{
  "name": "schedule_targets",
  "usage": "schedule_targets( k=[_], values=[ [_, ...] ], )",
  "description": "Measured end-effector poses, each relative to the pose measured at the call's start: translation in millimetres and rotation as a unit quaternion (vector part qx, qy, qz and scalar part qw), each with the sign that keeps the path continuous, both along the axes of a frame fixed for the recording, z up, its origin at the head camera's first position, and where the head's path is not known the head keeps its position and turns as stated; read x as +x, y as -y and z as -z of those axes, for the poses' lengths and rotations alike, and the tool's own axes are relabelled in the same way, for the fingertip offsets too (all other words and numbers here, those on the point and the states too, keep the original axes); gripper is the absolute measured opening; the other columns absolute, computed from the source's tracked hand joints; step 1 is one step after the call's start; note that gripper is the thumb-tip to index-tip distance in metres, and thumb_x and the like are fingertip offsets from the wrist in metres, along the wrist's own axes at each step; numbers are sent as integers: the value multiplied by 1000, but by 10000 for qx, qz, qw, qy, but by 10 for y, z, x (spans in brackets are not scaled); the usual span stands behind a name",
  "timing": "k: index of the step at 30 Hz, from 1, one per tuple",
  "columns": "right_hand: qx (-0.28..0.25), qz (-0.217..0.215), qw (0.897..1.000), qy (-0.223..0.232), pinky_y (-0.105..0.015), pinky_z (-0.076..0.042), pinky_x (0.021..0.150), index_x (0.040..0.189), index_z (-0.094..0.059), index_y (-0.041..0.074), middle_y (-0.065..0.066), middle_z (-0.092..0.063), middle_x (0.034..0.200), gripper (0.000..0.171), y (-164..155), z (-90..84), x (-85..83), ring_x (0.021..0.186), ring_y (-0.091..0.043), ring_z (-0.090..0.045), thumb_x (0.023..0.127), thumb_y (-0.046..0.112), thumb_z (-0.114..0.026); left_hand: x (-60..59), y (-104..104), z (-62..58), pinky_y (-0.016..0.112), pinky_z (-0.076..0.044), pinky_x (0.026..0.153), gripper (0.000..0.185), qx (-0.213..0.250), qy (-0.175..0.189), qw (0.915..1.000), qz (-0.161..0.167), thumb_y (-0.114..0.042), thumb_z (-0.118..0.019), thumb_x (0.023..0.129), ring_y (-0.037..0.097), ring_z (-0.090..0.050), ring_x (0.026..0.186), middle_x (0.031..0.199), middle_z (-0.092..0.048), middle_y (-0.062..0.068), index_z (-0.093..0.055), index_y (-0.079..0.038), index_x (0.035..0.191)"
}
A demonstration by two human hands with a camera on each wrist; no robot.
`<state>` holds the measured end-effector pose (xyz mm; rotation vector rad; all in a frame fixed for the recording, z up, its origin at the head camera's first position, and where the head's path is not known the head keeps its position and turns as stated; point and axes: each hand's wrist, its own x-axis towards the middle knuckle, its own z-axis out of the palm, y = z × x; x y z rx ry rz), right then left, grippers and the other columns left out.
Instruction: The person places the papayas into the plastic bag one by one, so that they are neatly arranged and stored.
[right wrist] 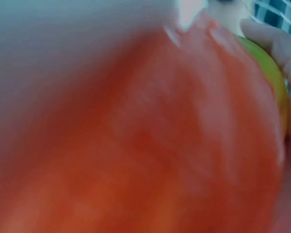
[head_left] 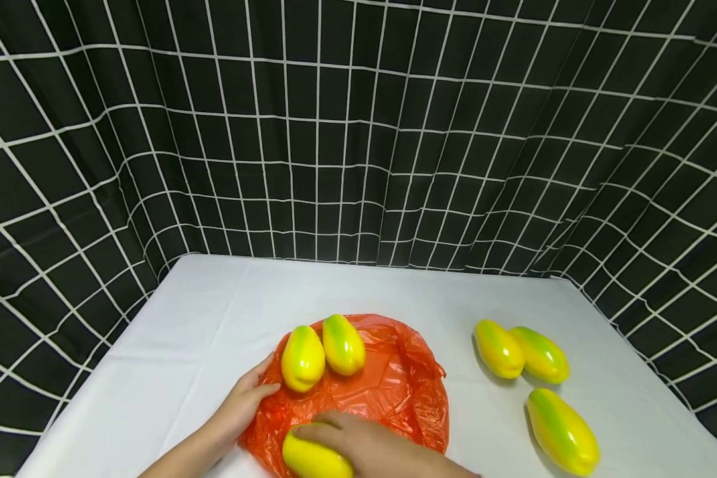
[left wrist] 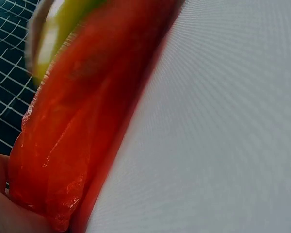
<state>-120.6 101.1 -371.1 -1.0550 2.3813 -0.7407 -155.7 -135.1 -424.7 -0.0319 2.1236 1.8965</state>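
Observation:
A red plastic bag (head_left: 394, 382) lies spread open on the table. Two glossy yellow-green papayas, one on the left (head_left: 303, 358) and one beside it (head_left: 343, 345), rest at its far left part. At the bag's left side, my left hand (head_left: 241, 405) grips the rim, thumb over the inner side. My right hand (head_left: 364, 441) holds another papaya (head_left: 313, 458) from above at the near side of the bag. In the right wrist view that papaya (right wrist: 266, 60) is partly hidden behind the red plastic. The bag's wall (left wrist: 72, 141) fills much of the left wrist view.
To the right on the white-covered table (head_left: 215, 312) lie three more papayas: two touching, a left one (head_left: 498, 348) and a right one (head_left: 540, 355), and a nearer one (head_left: 563, 431). Black curtains with a white grid (head_left: 346, 133) stand around the table's back and sides.

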Motion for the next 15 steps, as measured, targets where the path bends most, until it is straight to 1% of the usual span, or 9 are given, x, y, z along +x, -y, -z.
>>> schedule_targets(
  k=[2, 4, 5, 6, 8, 10, 11, 13, 15],
  values=[
    [-502, 617, 9968, 59, -31, -50, 82, 137, -34, 46, 16, -43, 135, 63, -80, -73, -87, 110, -8, -48, 81, 53, -63, 5, -6, 2, 56, -12, 114, 64, 45, 7, 10000, 13, -14, -47, 92, 38, -13, 142, 155, -16, 16, -19, -6, 149],
    [-1273, 1468, 9809, 80, -32, -49, 80, 138, -37, 41, 8, -46, 135, 65, -187, -149, -242, 108, -16, -50, 80, 42, -67, 6, -10, 1, 57, -11, 114, 64, 58, 6, 10000, 17, -14, -47, 91, 38, -11, 142, 155, -15, 16, -18, -6, 149],
    [-1654, 1948, 9668, 91, -32, -48, 80, 139, -38, 37, 4, -46, 136, 65, -248, -182, -331, 107, -20, -50, 81, 37, -68, 8, -9, 1, 57, -10, 114, 65, 33, 16, 10000, 2, -14, -47, 91, 38, -11, 142, 156, -14, 16, -18, -6, 149],
    [-2043, 2457, 9474, 188, -31, -48, 80, 139, -38, 34, 0, -47, 135, 64, -305, -211, -426, 106, -22, -50, 82, 33, -67, 8, -8, 1, 57, -8, 114, 65, 4, 37, 10000, -16, -14, -47, 91, 38, -9, 143, 156, -14, 16, -18, -6, 149],
    [-2665, 3435, 8992, 487, -28, -47, 81, 141, -37, 28, -6, -45, 136, 60, -406, -251, -615, 106, -24, -49, 86, 28, -62, 3, 1, 6, 58, -6, 114, 65, -37, 34, 10000, 4, -15, -47, 91, 38, -8, 143, 156, -13, 16, -17, -5, 149],
    [-3066, 4126, 8541, 796, -24, -46, 81, 143, -34, 23, -11, -42, 136, 58, -478, -263, -758, 106, -23, -48, 90, 29, -56, -3, 9, 12, 58, -6, 113, 65, -68, 31, 10000, 20, -15, -47, 92, 38, -7, 143, 156, -12, 17, -17, -4, 149],
    [-3176, 4389, 8350, 963, -24, -44, 83, 144, -32, 23, -11, -40, 135, 56, -498, -253, -815, 107, -23, -47, 92, 30, -53, -4, 10, 12, 58, -7, 113, 65, -89, 37, 10000, 18, -15, -47, 92, 38, -8, 143, 156, -13, 17, -17, -5, 149],
    [-3220, 4676, 8150, 1156, -26, -43, 86, 145, -29, 21, -11, -38, 135, 56, -512, -216, -893, 109, -23, -45, 93, 32, -49, -8, 9, 11, 58, -9, 113, 65, -105, 4, 9999, 47, -16, -47, 92, 38, -9, 142, 155, -14, 17, -17, -5, 149],
    [-3183, 4779, 8095, 1226, -29, -42, 89, 145, -28, 21, -11, -38, 135, 57, -499, -162, -928, 110, -25, -45, 93, 33, -49, -8, 3, 7, 57, -10, 113, 65, -115, 0, 9999, 33, -15, -47, 91, 38, -10, 142, 155, -15, 17, -18, -5, 149]
  ],
)
